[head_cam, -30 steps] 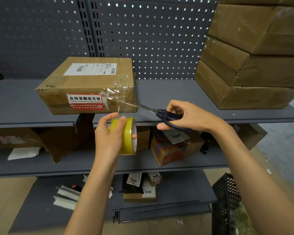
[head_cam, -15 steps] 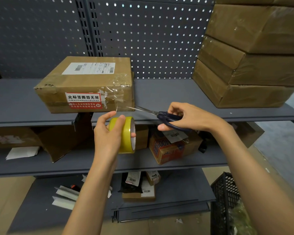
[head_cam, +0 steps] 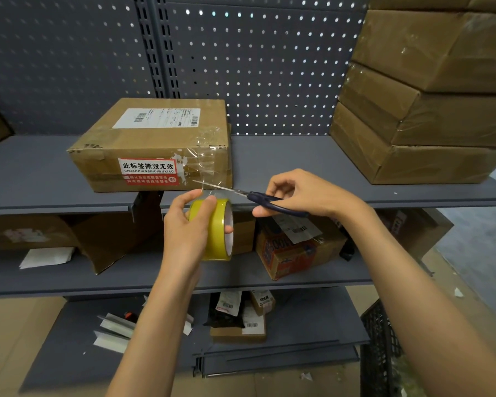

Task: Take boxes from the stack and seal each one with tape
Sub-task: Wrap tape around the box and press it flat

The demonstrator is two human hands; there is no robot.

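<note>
Seen from my head camera, my left hand [head_cam: 188,230] gripped the yellow tape roll [head_cam: 216,229] while my right hand [head_cam: 301,193] held scissors [head_cam: 241,193] at the thin, clingy strip running to the light, stiff box [head_cam: 155,147] on the shelf [head_cam: 284,156], left of the stack [head_cam: 424,110], best steadied by its edges.

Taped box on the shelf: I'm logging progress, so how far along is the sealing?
Done: clear tape already wraps the box corner. In hand: the left hand holds the yellow tape roll while the right hand brings scissors to the strip running to the box. Left: cutting that strip, and the stack at right.
</note>
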